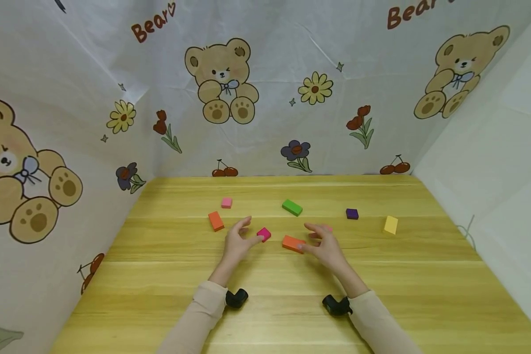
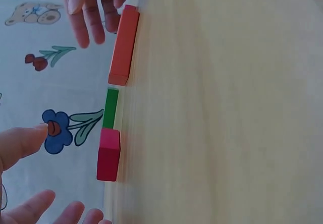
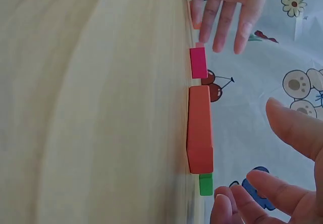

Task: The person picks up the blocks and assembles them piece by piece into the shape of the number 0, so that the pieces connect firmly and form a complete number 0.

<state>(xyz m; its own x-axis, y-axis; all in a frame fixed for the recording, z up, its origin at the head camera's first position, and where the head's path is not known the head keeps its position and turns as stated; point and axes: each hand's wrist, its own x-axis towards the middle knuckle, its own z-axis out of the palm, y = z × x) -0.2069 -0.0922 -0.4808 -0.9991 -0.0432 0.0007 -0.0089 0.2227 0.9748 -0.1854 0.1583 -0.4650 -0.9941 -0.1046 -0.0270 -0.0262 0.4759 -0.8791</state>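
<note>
In the head view my left hand (image 1: 237,245) is just left of a small magenta block (image 1: 264,233), its thumb overlapping the block's edge. The left wrist view shows its thumb and fingers spread apart, with the magenta block (image 2: 108,156) beyond them. My right hand (image 1: 329,250) is at the right end of an orange block (image 1: 291,243). Its fingers are loosely bent and hold nothing, and the thumb tip overlaps that end. From the right wrist, the orange block (image 3: 200,128) lies outside the spread thumb and fingers. A pink block (image 1: 328,228) is partly hidden behind the right hand.
Farther back on the wooden table (image 1: 274,319) lie a green block (image 1: 292,207), a second orange block (image 1: 216,221) and a light pink block (image 1: 226,202). A purple block (image 1: 352,214) and a yellow block (image 1: 391,224) lie to the right. Bear-printed cloth (image 1: 265,142) hangs behind.
</note>
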